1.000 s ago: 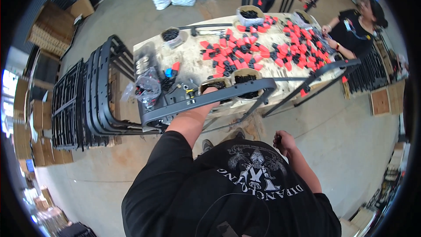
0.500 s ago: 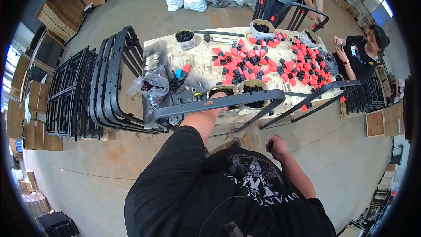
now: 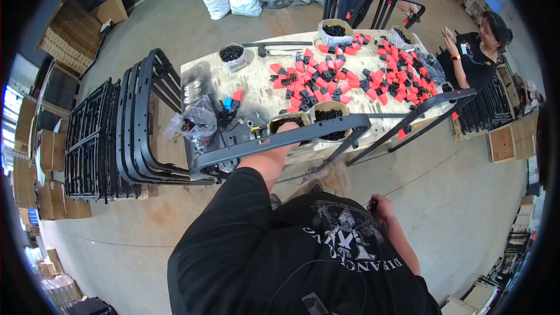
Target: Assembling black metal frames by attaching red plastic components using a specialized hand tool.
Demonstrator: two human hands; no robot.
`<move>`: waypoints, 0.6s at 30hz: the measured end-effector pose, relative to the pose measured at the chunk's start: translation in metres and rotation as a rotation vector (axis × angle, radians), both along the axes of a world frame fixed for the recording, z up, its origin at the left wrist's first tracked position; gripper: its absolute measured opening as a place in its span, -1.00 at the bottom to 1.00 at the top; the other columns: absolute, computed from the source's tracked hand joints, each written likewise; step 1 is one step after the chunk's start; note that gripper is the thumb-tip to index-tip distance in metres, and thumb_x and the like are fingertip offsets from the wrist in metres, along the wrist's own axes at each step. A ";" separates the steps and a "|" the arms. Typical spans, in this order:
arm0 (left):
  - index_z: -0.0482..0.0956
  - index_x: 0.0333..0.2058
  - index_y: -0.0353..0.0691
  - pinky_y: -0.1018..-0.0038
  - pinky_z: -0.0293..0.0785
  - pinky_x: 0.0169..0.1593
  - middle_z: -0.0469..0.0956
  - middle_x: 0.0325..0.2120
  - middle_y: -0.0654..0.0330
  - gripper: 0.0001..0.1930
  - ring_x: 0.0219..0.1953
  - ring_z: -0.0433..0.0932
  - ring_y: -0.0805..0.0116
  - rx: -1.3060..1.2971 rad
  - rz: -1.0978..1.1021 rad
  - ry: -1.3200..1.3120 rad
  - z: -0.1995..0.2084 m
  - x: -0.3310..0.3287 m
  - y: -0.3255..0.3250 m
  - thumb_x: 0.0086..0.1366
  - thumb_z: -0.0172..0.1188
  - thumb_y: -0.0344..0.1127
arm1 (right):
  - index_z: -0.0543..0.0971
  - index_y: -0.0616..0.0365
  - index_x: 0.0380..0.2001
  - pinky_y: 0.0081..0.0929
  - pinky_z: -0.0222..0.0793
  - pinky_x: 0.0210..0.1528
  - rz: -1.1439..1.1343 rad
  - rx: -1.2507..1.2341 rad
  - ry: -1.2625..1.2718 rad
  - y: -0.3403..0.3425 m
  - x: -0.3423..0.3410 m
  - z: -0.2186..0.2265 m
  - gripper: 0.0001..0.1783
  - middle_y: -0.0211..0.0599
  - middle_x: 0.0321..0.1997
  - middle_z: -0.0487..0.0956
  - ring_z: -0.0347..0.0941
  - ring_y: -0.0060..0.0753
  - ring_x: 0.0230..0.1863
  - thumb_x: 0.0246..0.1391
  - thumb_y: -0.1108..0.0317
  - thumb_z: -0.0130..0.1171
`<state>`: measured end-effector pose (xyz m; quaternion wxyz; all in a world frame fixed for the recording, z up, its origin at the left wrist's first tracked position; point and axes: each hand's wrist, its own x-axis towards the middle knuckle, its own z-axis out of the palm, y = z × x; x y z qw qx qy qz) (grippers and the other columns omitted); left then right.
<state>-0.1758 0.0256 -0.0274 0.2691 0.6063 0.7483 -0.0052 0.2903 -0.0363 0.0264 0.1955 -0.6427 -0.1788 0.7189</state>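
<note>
My left hand (image 3: 288, 128) reaches past a black metal frame (image 3: 256, 144) into an open carton of small black parts (image 3: 298, 119) at the table's near edge. Its fingers are hidden inside the carton. Beside it stands a second carton of small black parts (image 3: 328, 115). The bent black tube of the frame crosses over my left wrist. My right hand (image 3: 382, 206) hangs low beside my body, fingers curled round something small and dark that I cannot make out.
Red-and-black plastic pieces (image 3: 315, 81) cover much of the plywood table (image 3: 256, 93). A plastic bag (image 3: 198, 122) and yellow-handled pliers (image 3: 255, 129) lie to the left. Black frames (image 3: 137, 122) stack beyond the left end. Two co-workers (image 3: 475, 61) work at the right and far side.
My right hand has drawn back slightly toward my body and to the right. My left hand stays at the same carton. The whole view has shifted a little.
</note>
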 end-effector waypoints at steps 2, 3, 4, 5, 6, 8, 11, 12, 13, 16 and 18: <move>0.72 -0.24 -0.21 0.14 0.60 -0.04 0.67 -0.23 -0.10 -0.78 -0.10 0.65 -0.11 0.071 -0.009 0.027 -0.031 -0.014 -0.007 0.19 0.18 -0.29 | 0.42 0.03 -0.44 -0.34 0.28 -0.50 0.001 -0.028 0.016 0.004 -0.005 -0.002 -0.88 -0.38 -0.51 0.41 0.35 -0.37 -0.52 0.17 0.36 0.11; 0.71 -0.26 -0.21 0.13 0.60 -0.06 0.67 -0.25 -0.11 -0.78 -0.11 0.64 -0.12 0.149 -0.041 0.044 -0.040 -0.017 -0.007 0.23 0.15 -0.28 | 0.41 0.03 -0.45 -0.35 0.28 -0.49 0.014 -0.021 -0.007 0.006 -0.008 0.001 -0.88 -0.38 -0.52 0.40 0.35 -0.37 -0.52 0.17 0.36 0.10; 0.71 -0.26 -0.21 0.13 0.60 -0.06 0.67 -0.25 -0.11 -0.78 -0.11 0.64 -0.12 0.142 -0.050 0.044 -0.036 -0.015 -0.007 0.23 0.15 -0.28 | 0.41 0.03 -0.46 -0.35 0.28 -0.49 0.018 -0.016 -0.037 0.007 -0.009 0.001 -0.87 -0.38 -0.52 0.40 0.35 -0.37 -0.52 0.16 0.37 0.10; 0.71 -0.27 -0.21 0.12 0.59 -0.06 0.67 -0.26 -0.12 -0.77 -0.13 0.64 -0.12 0.189 0.014 -0.006 -0.023 -0.010 -0.008 0.26 0.12 -0.26 | 0.41 0.03 -0.46 -0.35 0.28 -0.49 0.006 -0.023 -0.037 0.008 -0.009 -0.004 -0.87 -0.38 -0.52 0.40 0.35 -0.37 -0.52 0.16 0.37 0.10; 0.71 -0.29 -0.20 0.12 0.58 -0.07 0.66 -0.28 -0.13 -0.75 -0.14 0.64 -0.13 0.236 0.077 -0.057 -0.004 -0.004 -0.008 0.29 0.08 -0.24 | 0.41 0.03 -0.45 -0.35 0.28 -0.48 0.023 -0.009 -0.010 0.009 -0.009 -0.011 -0.88 -0.38 -0.52 0.40 0.35 -0.37 -0.52 0.17 0.37 0.09; 0.71 -0.31 -0.21 0.12 0.57 -0.07 0.66 -0.32 -0.14 -0.74 -0.17 0.64 -0.15 0.229 0.189 -0.112 0.015 0.000 -0.014 0.29 0.09 -0.21 | 0.41 0.03 -0.44 -0.35 0.28 -0.47 0.047 0.001 0.025 0.017 -0.018 -0.013 -0.89 -0.38 -0.52 0.40 0.35 -0.37 -0.51 0.17 0.37 0.08; 0.70 -0.33 -0.23 0.08 0.56 -0.11 0.66 -0.32 -0.15 -0.74 -0.19 0.64 -0.16 0.483 0.218 -0.137 0.010 -0.009 -0.022 0.27 0.12 -0.19 | 0.41 0.04 -0.42 -0.35 0.28 -0.46 0.133 0.015 0.055 0.032 -0.048 -0.011 -0.91 -0.38 -0.51 0.41 0.36 -0.38 -0.51 0.17 0.36 0.07; 0.70 -0.33 -0.23 0.08 0.56 -0.11 0.66 -0.32 -0.15 -0.74 -0.19 0.64 -0.16 0.479 0.214 -0.136 0.013 -0.009 -0.023 0.27 0.12 -0.19 | 0.42 0.04 -0.41 -0.36 0.29 -0.44 0.211 0.050 0.110 0.037 -0.056 -0.012 -0.90 -0.38 -0.50 0.42 0.36 -0.38 -0.50 0.18 0.34 0.08; 0.69 -0.21 -0.27 0.13 0.53 0.01 0.65 -0.22 -0.18 -0.71 -0.10 0.63 -0.14 0.405 0.258 -0.164 0.029 -0.005 -0.021 0.26 0.14 -0.21 | 0.42 0.04 -0.40 -0.36 0.30 -0.43 0.278 0.086 0.164 0.040 -0.063 -0.013 -0.89 -0.39 -0.49 0.43 0.36 -0.39 -0.49 0.19 0.32 0.10; 0.71 -0.31 -0.23 0.10 0.56 -0.09 0.66 -0.30 -0.14 -0.74 -0.17 0.64 -0.16 0.549 0.310 -0.115 0.025 -0.016 -0.038 0.27 0.12 -0.20 | 0.44 0.01 -0.41 -0.35 0.31 -0.35 0.388 0.114 0.152 0.049 -0.108 0.009 -0.84 -0.42 -0.49 0.41 0.35 -0.39 -0.47 0.23 0.24 0.09; 0.68 -0.10 -0.33 0.19 0.53 0.08 0.65 -0.14 -0.21 -0.65 -0.01 0.63 -0.10 0.379 0.452 -0.217 0.055 -0.004 -0.040 0.24 0.19 -0.23 | 0.45 0.01 -0.40 -0.35 0.31 -0.34 0.382 0.090 0.167 0.051 -0.120 0.017 -0.82 -0.42 -0.48 0.42 0.36 -0.39 -0.46 0.25 0.21 0.08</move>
